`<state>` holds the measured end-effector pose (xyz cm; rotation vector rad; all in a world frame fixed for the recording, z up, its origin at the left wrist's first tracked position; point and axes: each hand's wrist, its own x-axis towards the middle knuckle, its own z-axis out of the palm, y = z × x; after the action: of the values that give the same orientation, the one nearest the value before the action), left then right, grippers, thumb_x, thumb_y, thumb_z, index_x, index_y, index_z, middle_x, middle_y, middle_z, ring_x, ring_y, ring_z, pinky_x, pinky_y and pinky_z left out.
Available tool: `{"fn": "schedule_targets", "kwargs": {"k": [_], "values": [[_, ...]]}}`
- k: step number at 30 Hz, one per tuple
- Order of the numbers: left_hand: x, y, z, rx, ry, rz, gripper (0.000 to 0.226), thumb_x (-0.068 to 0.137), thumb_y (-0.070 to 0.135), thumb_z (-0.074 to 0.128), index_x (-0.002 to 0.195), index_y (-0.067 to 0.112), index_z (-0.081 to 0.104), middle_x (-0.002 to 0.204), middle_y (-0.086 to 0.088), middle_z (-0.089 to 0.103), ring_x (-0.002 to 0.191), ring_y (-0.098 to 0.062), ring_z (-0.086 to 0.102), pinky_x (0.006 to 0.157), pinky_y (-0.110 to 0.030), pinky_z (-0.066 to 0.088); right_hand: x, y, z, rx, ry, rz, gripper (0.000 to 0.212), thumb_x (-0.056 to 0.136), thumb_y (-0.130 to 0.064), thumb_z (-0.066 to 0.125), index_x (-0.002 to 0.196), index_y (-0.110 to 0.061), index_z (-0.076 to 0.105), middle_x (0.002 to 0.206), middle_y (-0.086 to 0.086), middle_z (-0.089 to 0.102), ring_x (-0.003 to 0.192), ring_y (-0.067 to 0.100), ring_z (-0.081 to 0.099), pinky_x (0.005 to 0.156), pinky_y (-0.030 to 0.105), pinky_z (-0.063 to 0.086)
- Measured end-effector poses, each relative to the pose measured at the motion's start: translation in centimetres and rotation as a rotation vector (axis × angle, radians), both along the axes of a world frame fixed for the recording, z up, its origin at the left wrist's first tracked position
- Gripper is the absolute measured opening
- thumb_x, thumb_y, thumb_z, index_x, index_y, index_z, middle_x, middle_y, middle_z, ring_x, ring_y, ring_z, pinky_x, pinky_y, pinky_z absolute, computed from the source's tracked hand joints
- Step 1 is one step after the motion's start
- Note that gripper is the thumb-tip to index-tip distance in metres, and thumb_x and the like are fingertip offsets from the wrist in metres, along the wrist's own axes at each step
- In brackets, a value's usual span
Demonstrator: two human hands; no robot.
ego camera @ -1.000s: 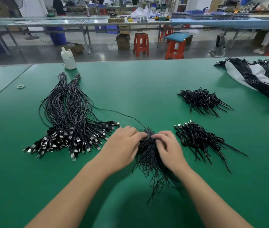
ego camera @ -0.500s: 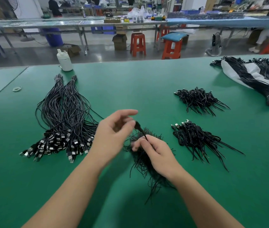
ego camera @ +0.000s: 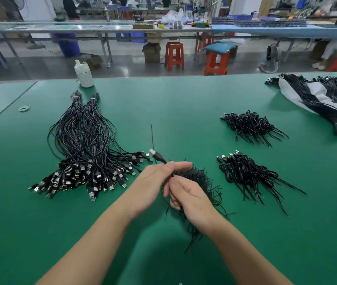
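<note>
Our left hand (ego camera: pixel 155 182) hovers just above the table (ego camera: pixel 184 103), palm turned inward, thumb and forefinger pinching a black cable (ego camera: pixel 164 161) right behind its plug (ego camera: pixel 153 152); the plug points up and away to the left, off the cloth. Our right hand (ego camera: pixel 192 198) sits just beside the left and nearer to us, fingers curled, gripping the same cable lower down; both forearms reach in from the near edge. Under and behind the hands lies a tangled heap of short cords (ego camera: pixel 202 177), touching the right hand. To the left, near the left hand, a big bundle of cables (ego camera: pixel 85 153) fans its plugs toward us; to the right sit two small heaps (ego camera: pixel 248 173), well apart from the hands. Green cloth shows in a wide lane between bundle and heaps, running to the far edge, where a white bottle (ego camera: pixel 84 74) stands; a seam crosses the left corner.
</note>
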<state>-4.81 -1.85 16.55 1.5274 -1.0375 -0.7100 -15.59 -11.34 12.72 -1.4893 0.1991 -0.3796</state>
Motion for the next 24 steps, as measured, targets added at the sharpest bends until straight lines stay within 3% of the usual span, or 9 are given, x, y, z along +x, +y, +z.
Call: {"fn": "schedule_targets", "kwargs": {"k": [5,6,8,10,11,13,17,21,24], "values": [[-0.4,0.0,-0.4,-0.113,0.029,0.091,0.044,0.102,0.031,0.032,0.118,0.016,0.070,0.114,-0.006,0.073,0.113,-0.012,0.065,0.101,-0.020,0.044,0.2,0.5,-0.2,0.116,0.017,0.064,0.038,0.105,-0.033,0.039,0.079,-0.009,0.052,0.056,-0.006,0.027,0.053,0.012,0.023,0.056,0.026,0.030],[-0.4,-0.3,-0.4,-0.199,0.127,0.145,0.043,0.104,0.027,0.033,0.115,0.011,0.070,0.115,-0.008,0.073,0.116,-0.018,0.065,0.104,-0.026,0.046,0.3,0.7,-0.3,0.146,0.023,0.076,0.037,0.103,-0.033,0.038,0.079,-0.008,0.050,0.057,-0.003,0.025,0.054,0.014,0.022,0.057,0.027,0.031],[0.4,-0.7,0.0,-0.377,0.576,0.157,0.041,0.102,0.024,0.038,0.099,0.004,0.074,0.102,-0.015,0.075,0.106,-0.027,0.070,0.092,-0.034,0.057,0.5,1.2,-0.8,0.214,0.050,0.082,0.036,0.100,-0.035,0.041,0.076,-0.009,0.048,0.057,0.000,0.022,0.054,0.016,0.019,0.059,0.029,0.030],[1.8,0.0,0.5,-0.429,0.971,0.034,0.031,0.092,0.028,0.056,0.080,0.008,0.077,0.078,-0.009,0.074,0.078,-0.021,0.074,0.066,-0.027,0.060,0.6,1.3,-1.4,0.286,0.069,0.086,0.041,0.101,-0.036,0.049,0.068,-0.012,0.049,0.056,0.002,0.022,0.055,0.017,0.016,0.058,0.029,0.029],[2.3,0.6,0.6,-0.363,1.019,-0.063,0.024,0.086,0.029,0.067,0.077,0.009,0.077,0.073,-0.005,0.072,0.069,-0.015,0.071,0.062,-0.022,0.057,0.6,1.3,-1.5,0.306,0.075,0.106,0.042,0.100,-0.035,0.053,0.064,-0.013,0.050,0.055,0.002,0.022,0.055,0.018,0.015,0.057,0.028,0.030],[2.8,2.3,0.7,-0.152,0.883,-0.334,0.025,0.085,0.031,0.073,0.083,0.006,0.075,0.072,-0.005,0.072,0.056,-0.009,0.065,0.053,-0.014,0.049,0.5,1.1,-1.7,0.277,0.105,0.156,0.040,0.095,-0.030,0.056,0.060,-0.010,0.050,0.054,0.002,0.022,0.055,0.018,0.017,0.056,0.025,0.033],[3.7,4.7,-0.6,0.259,0.419,-0.685,0.044,0.104,0.031,0.045,0.104,-0.009,0.065,0.082,-0.016,0.075,0.047,-0.011,0.064,0.037,-0.016,0.038,0.5,0.8,-2.0,0.142,0.203,0.138,0.050,0.104,-0.027,0.049,0.060,-0.005,0.045,0.055,0.000,0.030,0.056,0.016,0.022,0.053,0.025,0.027],[2.8,5.4,-3.1,0.594,0.137,-0.465,0.040,0.109,0.024,0.031,0.104,0.001,0.063,0.103,-0.028,0.070,0.067,-0.020,0.072,0.057,-0.025,0.055,1.0,1.4,-2.1,0.124,0.248,0.091,0.047,0.105,-0.031,0.045,0.059,-0.020,0.045,0.054,-0.007,0.031,0.051,0.011,0.024,0.052,0.025,0.024],[2.0,4.6,-5.0,0.419,0.162,-0.114,0.039,0.110,0.018,0.028,0.104,0.005,0.065,0.102,-0.014,0.075,0.088,-0.026,0.074,0.074,-0.029,0.059,1.2,1.4,-2.0,0.120,0.238,0.066,0.042,0.107,-0.029,0.040,0.068,-0.017,0.048,0.054,-0.010,0.034,0.052,0.010,0.026,0.054,0.029,0.021]]}}
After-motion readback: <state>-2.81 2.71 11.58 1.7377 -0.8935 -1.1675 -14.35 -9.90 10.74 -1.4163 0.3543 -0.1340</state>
